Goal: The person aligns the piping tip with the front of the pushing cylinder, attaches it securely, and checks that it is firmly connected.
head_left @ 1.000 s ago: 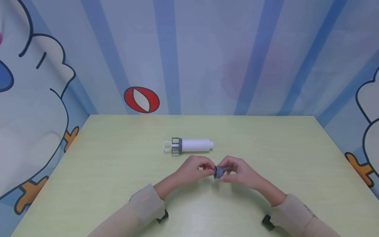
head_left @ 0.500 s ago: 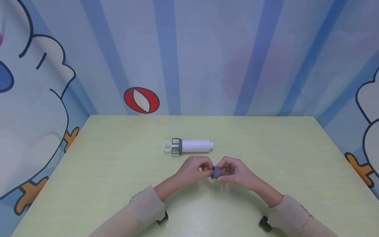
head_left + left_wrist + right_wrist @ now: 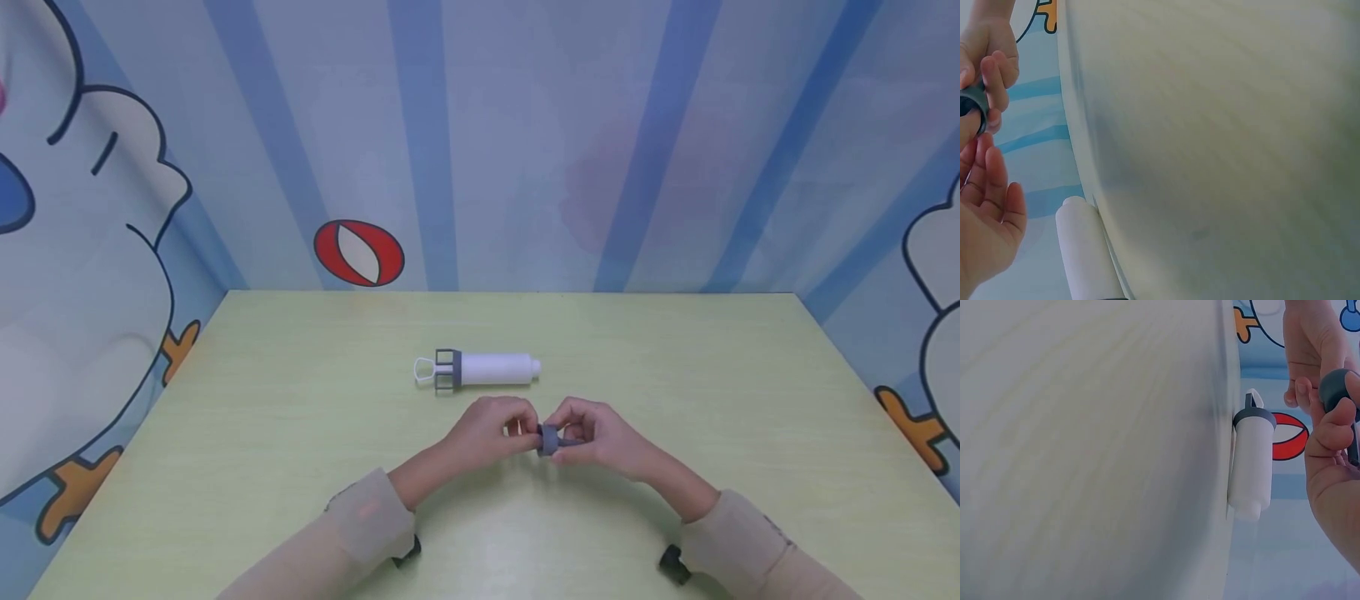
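Observation:
A dark grey-blue cap with a narrow stem (image 3: 548,440) is held above the table between both hands. My right hand (image 3: 603,437) grips it from the right, with the stem running back under the fingers. From the left, my left hand (image 3: 491,432) pinches at the cap's open end. In the left wrist view a fingertip reaches into the hollow cap (image 3: 983,100). The right wrist view shows the rounded outside of the cap (image 3: 1334,389). Just beyond the hands lies a white syringe-like tube (image 3: 497,368) with a dark grey collar and a white loop handle.
The pale yellow-green table (image 3: 300,417) reaches back to a blue striped wall (image 3: 517,150) printed with cartoon figures and a red-and-white ball. Small black devices sit under both sleeve cuffs (image 3: 371,512).
The cap has shifted slightly left and down, and both hands have drawn a little closer together around it. The white tube has stayed where it was.

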`<control>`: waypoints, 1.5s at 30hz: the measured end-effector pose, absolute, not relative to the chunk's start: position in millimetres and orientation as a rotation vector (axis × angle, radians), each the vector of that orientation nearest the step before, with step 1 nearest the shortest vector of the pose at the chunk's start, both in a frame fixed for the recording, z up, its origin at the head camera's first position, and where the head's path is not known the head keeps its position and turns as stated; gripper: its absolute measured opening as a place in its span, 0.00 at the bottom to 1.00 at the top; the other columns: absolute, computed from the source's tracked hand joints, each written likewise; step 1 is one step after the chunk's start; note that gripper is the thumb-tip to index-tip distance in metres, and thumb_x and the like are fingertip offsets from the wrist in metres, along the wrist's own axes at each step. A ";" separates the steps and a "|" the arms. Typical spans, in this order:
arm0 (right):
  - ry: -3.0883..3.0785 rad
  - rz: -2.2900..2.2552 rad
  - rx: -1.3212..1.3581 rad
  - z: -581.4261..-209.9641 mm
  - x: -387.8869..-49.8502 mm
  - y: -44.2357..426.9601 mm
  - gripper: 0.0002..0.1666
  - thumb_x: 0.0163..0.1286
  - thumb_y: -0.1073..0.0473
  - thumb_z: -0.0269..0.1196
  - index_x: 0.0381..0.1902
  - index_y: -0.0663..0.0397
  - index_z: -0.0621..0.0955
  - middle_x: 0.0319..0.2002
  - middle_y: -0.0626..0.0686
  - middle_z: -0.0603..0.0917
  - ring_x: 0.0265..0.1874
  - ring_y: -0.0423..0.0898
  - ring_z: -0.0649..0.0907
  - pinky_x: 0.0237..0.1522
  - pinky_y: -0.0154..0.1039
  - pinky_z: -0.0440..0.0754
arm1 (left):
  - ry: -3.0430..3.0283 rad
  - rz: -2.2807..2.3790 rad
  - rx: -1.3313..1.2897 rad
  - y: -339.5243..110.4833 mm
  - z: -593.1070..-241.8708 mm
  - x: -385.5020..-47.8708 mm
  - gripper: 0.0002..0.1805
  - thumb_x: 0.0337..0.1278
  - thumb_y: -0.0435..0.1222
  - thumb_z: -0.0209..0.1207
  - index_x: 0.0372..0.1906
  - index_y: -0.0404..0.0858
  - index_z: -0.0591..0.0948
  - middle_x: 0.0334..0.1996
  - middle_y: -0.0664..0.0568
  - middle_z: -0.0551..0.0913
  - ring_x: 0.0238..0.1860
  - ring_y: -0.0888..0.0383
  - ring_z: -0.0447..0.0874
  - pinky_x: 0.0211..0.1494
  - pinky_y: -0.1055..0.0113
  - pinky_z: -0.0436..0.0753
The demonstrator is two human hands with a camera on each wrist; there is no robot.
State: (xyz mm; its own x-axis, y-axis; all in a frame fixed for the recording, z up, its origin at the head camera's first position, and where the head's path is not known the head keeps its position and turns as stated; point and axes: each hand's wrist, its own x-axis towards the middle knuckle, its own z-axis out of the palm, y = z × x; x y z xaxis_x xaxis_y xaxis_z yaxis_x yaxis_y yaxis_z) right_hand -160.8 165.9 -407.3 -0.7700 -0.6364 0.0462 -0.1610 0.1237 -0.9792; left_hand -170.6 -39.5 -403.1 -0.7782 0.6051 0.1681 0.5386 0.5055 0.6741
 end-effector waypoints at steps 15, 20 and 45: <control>2.110 -1.525 -0.697 -407.4 -166.3 179.3 0.18 0.52 0.65 0.65 0.39 0.67 0.73 0.33 0.54 0.77 0.24 0.39 0.75 0.31 0.33 0.76 | 2.702 0.872 0.944 -63.3 -389.2 -212.5 0.11 0.47 0.42 0.61 0.37 0.42 0.80 0.36 0.56 0.81 0.40 0.59 0.76 0.46 0.66 0.74; 2.112 -1.514 -0.707 -407.7 -166.8 181.3 0.18 0.52 0.65 0.65 0.39 0.68 0.73 0.32 0.54 0.76 0.23 0.38 0.74 0.30 0.31 0.75 | 2.789 0.696 0.948 -61.7 -388.0 -230.7 0.18 0.48 0.43 0.61 0.46 0.45 0.78 0.46 0.54 0.79 0.48 0.55 0.73 0.52 0.60 0.71; 2.158 -1.523 -0.694 -414.6 -168.5 194.6 0.18 0.52 0.65 0.64 0.39 0.68 0.73 0.30 0.54 0.76 0.22 0.36 0.73 0.27 0.30 0.74 | 2.912 0.131 0.952 -51.2 -411.8 -259.5 0.30 0.46 0.46 0.61 0.59 0.49 0.68 0.47 0.50 0.78 0.44 0.54 0.77 0.41 0.60 0.75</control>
State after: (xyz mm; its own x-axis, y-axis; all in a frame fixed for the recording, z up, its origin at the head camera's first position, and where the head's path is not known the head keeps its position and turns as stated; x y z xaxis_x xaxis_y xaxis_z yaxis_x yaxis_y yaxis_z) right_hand -168.5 194.6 -414.6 -0.7931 -0.6075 -0.0436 -0.1623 0.2798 -0.9462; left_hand -259.5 -51.2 -411.8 -0.8045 0.5922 -0.0448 0.5858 0.8037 0.1045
